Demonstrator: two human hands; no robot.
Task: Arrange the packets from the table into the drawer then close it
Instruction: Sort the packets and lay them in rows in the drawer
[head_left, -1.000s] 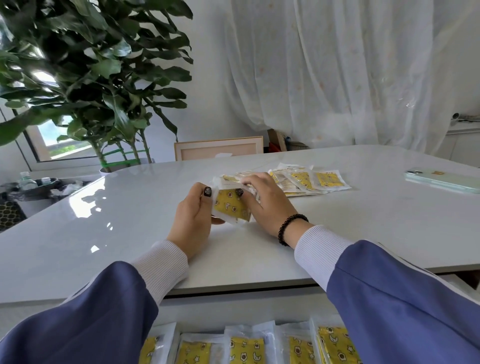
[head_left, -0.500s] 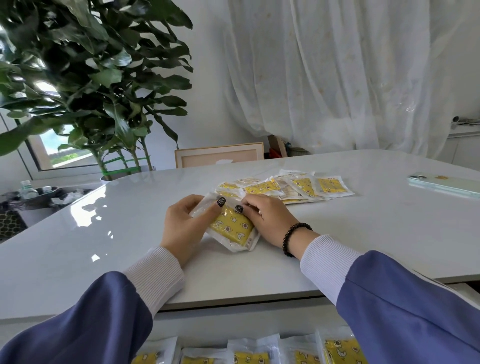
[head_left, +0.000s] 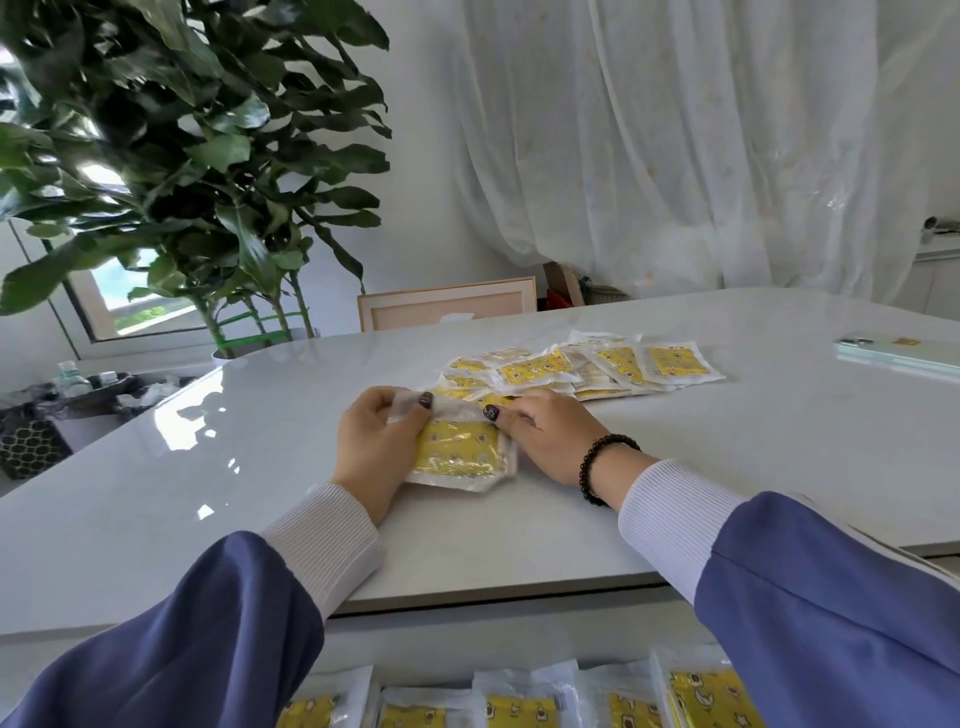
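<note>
**Squaring a small stack of packets before the drop**

Head view: my left hand (head_left: 376, 441) and right hand (head_left: 545, 439) both hold a small stack of yellow packets (head_left: 460, 454) that rests on the counter (head_left: 779, 441) towards its near edge. My left fingers are curled round the stack's left end, thumb pinching the clear top flap; my right fingers are clamped on its right end. The loose pile of packets (head_left: 582, 366) lies just beyond, towards the far edge, some overlapping. The open drawer (head_left: 524, 696) shows below the near edge, with packets standing in a row inside. A phone (head_left: 904, 351) lies near the right edge, well apart.

The risk, as I judge it: the wrappers look slick, so the stack could fan out or slip once lifted. Dropped carelessly, it could knock the upright row over and leave a flap proud enough to jam the drawer.
</note>
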